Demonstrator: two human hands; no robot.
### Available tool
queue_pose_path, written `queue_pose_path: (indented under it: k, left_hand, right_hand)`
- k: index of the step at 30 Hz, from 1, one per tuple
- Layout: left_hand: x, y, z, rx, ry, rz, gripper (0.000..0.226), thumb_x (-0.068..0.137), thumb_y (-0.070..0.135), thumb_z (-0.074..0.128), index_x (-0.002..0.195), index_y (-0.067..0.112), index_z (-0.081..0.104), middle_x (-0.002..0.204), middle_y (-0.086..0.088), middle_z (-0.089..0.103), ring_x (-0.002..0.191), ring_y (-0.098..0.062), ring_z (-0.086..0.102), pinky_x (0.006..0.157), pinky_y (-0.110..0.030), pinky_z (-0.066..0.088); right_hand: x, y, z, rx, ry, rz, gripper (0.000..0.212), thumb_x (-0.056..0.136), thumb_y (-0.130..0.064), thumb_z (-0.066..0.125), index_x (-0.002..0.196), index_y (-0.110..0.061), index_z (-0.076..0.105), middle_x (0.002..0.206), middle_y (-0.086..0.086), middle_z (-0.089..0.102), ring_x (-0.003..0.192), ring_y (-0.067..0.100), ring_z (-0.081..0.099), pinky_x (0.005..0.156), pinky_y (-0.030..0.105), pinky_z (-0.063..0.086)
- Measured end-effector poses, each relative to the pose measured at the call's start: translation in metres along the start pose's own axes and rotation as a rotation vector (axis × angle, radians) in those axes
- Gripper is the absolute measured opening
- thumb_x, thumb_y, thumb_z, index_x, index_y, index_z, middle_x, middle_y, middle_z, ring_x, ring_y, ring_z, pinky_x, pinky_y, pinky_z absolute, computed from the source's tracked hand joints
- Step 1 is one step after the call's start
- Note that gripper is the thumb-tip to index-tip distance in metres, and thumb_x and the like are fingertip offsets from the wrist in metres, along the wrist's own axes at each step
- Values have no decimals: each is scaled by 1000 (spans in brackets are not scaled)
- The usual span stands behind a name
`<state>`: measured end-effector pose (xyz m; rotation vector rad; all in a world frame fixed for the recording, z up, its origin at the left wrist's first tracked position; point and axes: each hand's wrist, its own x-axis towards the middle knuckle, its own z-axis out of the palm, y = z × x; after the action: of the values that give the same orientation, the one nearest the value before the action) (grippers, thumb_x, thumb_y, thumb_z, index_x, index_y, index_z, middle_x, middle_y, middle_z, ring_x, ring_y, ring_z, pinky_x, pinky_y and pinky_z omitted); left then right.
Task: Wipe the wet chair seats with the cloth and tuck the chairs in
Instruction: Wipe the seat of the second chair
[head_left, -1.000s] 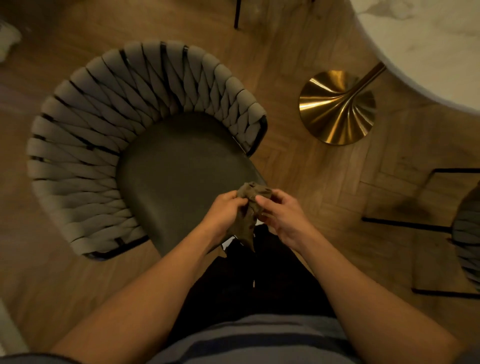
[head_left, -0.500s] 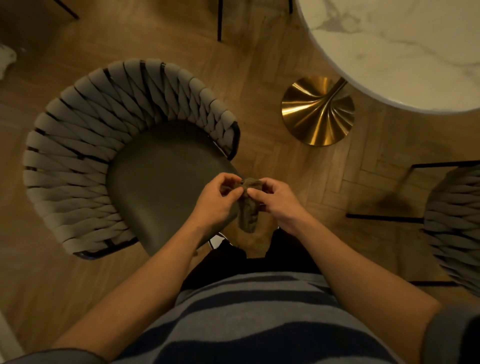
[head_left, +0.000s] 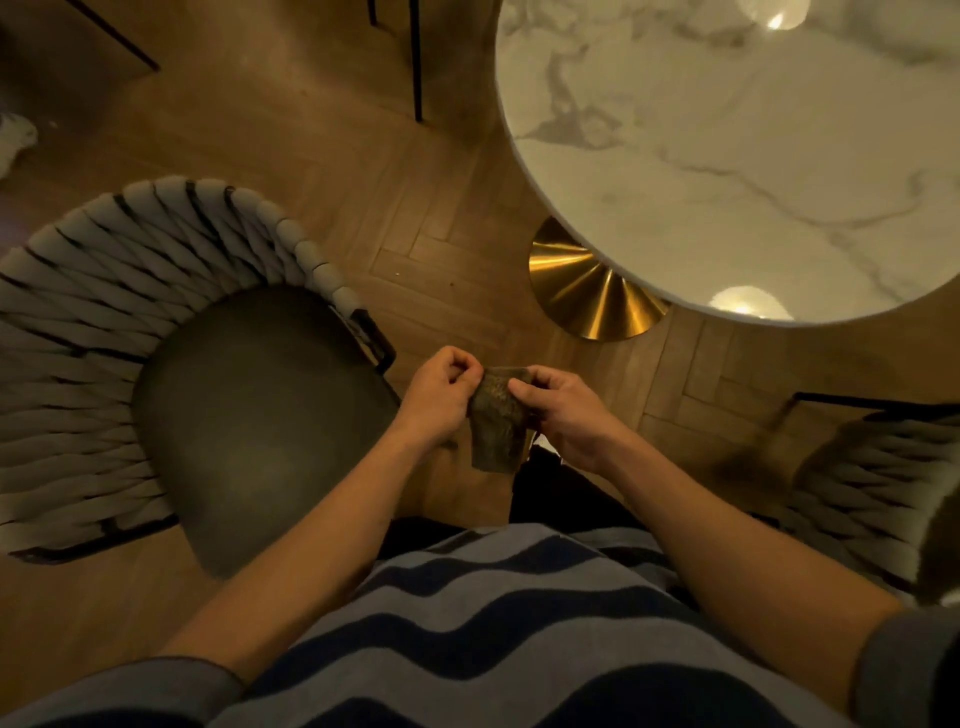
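I pinch the cloth (head_left: 496, 421) at its top edge between both hands, my left hand (head_left: 439, 397) and right hand (head_left: 566, 415) curled close together in front of my waist. One cloth hangs down. Two woven chairs: one (head_left: 156, 374) at my left, one (head_left: 878, 483) at my right, both out from the marble table (head_left: 727, 156).

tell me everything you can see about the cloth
The cloth is a small brownish, mottled piece of soft fabric, bunched and hanging limp in the air between the chair seat and the round marble table, above the wooden floor. The left hand pinches its upper left edge, and the right hand grips its upper right side with the thumb across the front. Its lower edge dangles free. Whether it is damp cannot be told.
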<state>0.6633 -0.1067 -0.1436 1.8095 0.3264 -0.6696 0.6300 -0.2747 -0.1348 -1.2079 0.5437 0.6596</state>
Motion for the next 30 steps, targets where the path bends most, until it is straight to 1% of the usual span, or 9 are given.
queue_pose_path:
  k: [5, 13, 15, 18, 19, 21, 23, 27, 30]
  left_hand:
    - [22, 49, 57, 27, 115, 27, 11, 99, 21, 52, 88, 23, 56, 88, -1, 60, 82, -14, 58, 72, -34, 50]
    - [54, 88, 92, 93, 225, 19, 8, 98, 19, 53, 91, 20, 57, 91, 0, 60, 83, -13, 57, 70, -30, 48]
    - [63, 96, 92, -5, 184, -69, 10, 100, 20, 51, 92, 16, 57, 90, -1, 60, 77, -13, 55, 66, -27, 46]
    - [72, 113, 89, -448, 18, -254, 21, 102, 31, 47, 96, 13, 57, 84, -3, 63, 66, -13, 60, 62, -29, 47]
    - [77, 116, 85, -494, -50, -262, 29, 101, 39, 48, 97, 13, 60, 83, -3, 66, 66, -13, 63, 65, -30, 49]
    - [89, 119, 79, -434, -165, -232, 43, 96, 47, 52, 106, 8, 67, 91, -4, 71, 82, -15, 68, 77, -34, 53]
    - [102, 123, 71, -349, -252, -187, 39, 95, 37, 58, 113, 4, 66, 102, -8, 71, 94, -18, 66, 81, -33, 53]
    - [138, 142, 54, -298, -263, -104, 9, 91, 10, 65, 100, 8, 64, 92, -5, 66, 82, -14, 64, 64, -23, 51]
    - [171, 161, 37, -319, -237, -91, 11, 89, 0, 63, 93, 10, 60, 88, -6, 64, 74, -12, 65, 60, -22, 52]
  right_hand:
    - [9, -43, -55, 6, 43, 14, 5, 102, -11, 57, 98, -9, 59, 89, 8, 66, 80, 17, 63, 72, 30, 52]
    - [22, -89, -85, -12, 82, 19, 17, 106, -15, 51, 90, -13, 54, 84, 6, 60, 74, 15, 57, 68, 29, 47]
    - [29, -98, -89, -33, 85, 6, 16, 106, -13, 52, 90, -13, 54, 85, 7, 61, 73, 15, 58, 67, 28, 48]
    - [38, -114, -95, -18, 101, -9, 19, 106, -13, 52, 88, -14, 55, 80, 3, 63, 64, 10, 61, 57, 22, 50]
    - [41, -120, -97, -13, 108, -13, 19, 106, -13, 52, 88, -14, 55, 79, 2, 63, 61, 8, 62, 55, 22, 50]
    - [49, -131, -99, -25, 109, -22, 17, 106, -14, 52, 90, -14, 57, 80, 2, 66, 64, 9, 64, 56, 23, 51]
    - [58, -143, -99, -48, 115, -27, 14, 106, -15, 53, 93, -14, 59, 82, 3, 68, 66, 11, 65, 54, 23, 52]
    - [82, -169, -95, -91, 149, -15, 8, 104, -19, 58, 99, -14, 61, 82, 3, 68, 65, 12, 65, 51, 22, 50]
    - [106, -189, -88, -93, 148, 17, 14, 98, -23, 67, 107, -13, 64, 91, 4, 71, 76, 15, 68, 61, 26, 53]
